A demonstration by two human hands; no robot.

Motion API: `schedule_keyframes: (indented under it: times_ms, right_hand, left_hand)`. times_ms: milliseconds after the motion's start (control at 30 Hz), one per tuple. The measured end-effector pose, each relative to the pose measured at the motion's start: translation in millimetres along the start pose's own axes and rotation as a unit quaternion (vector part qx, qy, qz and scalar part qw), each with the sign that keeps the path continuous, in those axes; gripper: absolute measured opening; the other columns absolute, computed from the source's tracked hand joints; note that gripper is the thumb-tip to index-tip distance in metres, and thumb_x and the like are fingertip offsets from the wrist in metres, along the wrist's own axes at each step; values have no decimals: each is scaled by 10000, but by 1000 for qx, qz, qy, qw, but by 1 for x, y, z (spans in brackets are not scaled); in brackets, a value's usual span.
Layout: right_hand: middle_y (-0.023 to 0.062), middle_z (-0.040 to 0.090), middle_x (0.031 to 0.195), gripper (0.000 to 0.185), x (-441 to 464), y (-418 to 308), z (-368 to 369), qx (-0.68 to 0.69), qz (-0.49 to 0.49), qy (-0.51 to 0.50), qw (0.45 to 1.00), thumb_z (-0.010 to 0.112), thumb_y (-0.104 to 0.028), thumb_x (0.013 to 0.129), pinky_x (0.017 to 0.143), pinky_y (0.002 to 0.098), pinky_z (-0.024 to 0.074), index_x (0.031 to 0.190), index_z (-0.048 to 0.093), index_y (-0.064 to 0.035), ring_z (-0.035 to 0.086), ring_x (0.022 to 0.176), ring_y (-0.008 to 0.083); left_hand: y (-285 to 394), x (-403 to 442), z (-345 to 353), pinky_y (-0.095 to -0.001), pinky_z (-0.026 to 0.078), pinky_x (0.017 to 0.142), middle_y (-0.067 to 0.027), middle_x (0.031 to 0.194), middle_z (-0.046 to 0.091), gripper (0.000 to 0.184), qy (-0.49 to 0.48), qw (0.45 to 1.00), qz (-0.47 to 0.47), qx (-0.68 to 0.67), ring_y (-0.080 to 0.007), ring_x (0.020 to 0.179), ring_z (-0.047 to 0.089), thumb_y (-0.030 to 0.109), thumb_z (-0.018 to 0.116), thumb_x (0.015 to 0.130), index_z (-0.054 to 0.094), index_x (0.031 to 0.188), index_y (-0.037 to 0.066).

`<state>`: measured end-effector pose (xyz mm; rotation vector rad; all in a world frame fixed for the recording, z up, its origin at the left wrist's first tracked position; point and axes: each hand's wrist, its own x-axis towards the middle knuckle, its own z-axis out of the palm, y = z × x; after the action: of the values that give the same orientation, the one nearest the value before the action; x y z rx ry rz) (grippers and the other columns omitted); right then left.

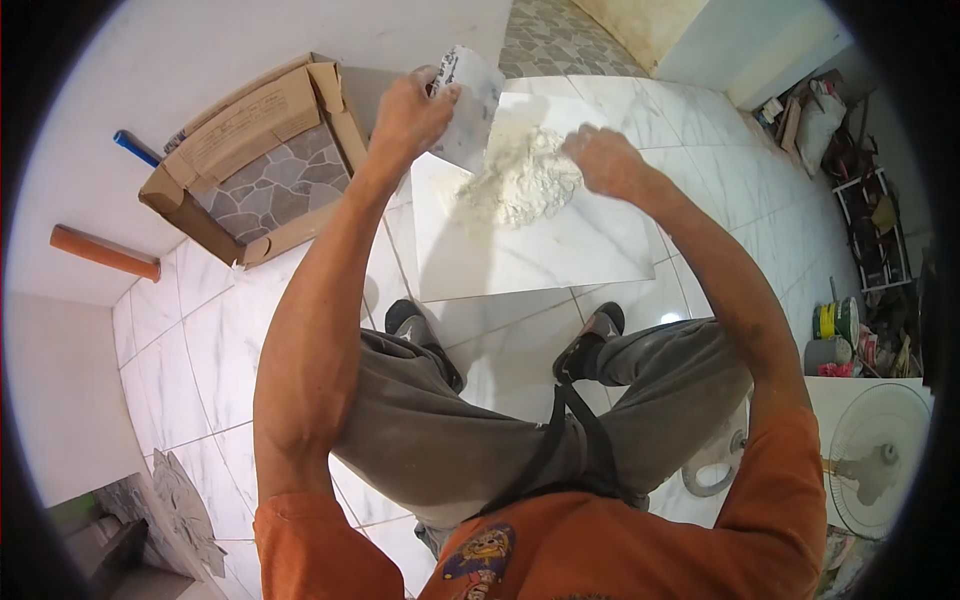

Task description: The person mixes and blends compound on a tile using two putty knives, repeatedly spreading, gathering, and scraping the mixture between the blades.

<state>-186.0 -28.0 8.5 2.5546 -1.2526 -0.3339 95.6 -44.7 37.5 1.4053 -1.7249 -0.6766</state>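
My left hand (412,118) grips a whitish container (470,110) with dark lettering along one edge, held tilted above the left side of a powder heap. The heap of off-white powder (535,185) lies on a loose white marbled tile (570,255) on the floor in front of my feet. At the heap's right edge hovers my right hand (608,162), its fingers curled together and slightly blurred. Whether anything is between those fingers is hidden.
An open cardboard box (250,130) leans at the left wall, beside an orange pipe (105,252) and a blue handle (136,148). Shelving (880,230) and a fan (872,460) stand on the right. My shoes (590,335) are just behind the loose tile.
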Motion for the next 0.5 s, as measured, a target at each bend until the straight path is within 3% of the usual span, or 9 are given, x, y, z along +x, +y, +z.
schedule_keyframes:
  times_ms: [67,167,200,233,300,400,500]
  right_hand:
    - [67,639,937,188,11,12,4,-25,31,67,997,567,-41,782,729,389,523,956,640,-48,588,974,238]
    - [73,640,990,183,20,-3,37,-53,48,6,997,562,-57,804,758,387,533,969,640,-44,588,1008,238]
    - [82,638,1034,189,21,-15,38,-6,36,-52,998,549,-49,815,810,385,537,976,646,-51,585,1052,244]
    - [89,640,1046,210,10,-21,37,-43,-45,-19,998,545,-35,809,849,382,535,989,650,-59,583,1079,253]
    - [108,639,1011,248,10,-13,20,4,-50,-78,996,555,-2,749,814,395,533,985,620,-39,586,1013,284]
    - [102,638,1001,234,9,3,-17,43,37,-46,997,549,-7,754,808,385,536,973,627,-38,588,1002,280]
    - [98,638,1041,243,28,20,22,5,47,67,997,594,-36,763,788,399,538,1002,634,-28,595,981,266]
  left_hand:
    - [2,1,0,-403,496,738,-243,824,663,346,3,1000,2,0,-355,761,649,254,611,856,641,1040,-38]
    - [1,4,1,-398,496,735,-235,828,669,353,-3,1000,8,4,-348,763,651,257,608,863,637,1063,-32]
    - [0,5,2,-396,496,735,-232,831,671,353,-7,1000,16,6,-344,764,653,256,606,866,636,1072,-29]
    - [-2,6,2,-395,497,734,-229,833,673,354,-12,1000,21,9,-341,764,654,255,604,868,635,1080,-27]
    - [-7,6,3,-397,496,728,-224,825,673,343,3,1000,20,-6,-340,756,651,253,602,869,640,1065,-25]
    - [-13,6,8,-402,494,720,-222,807,666,329,12,999,19,-27,-336,742,646,251,599,867,647,1042,-23]
    - [-5,6,3,-407,493,724,-223,811,664,321,-4,1000,12,-22,-345,746,643,246,594,864,649,1033,-21]
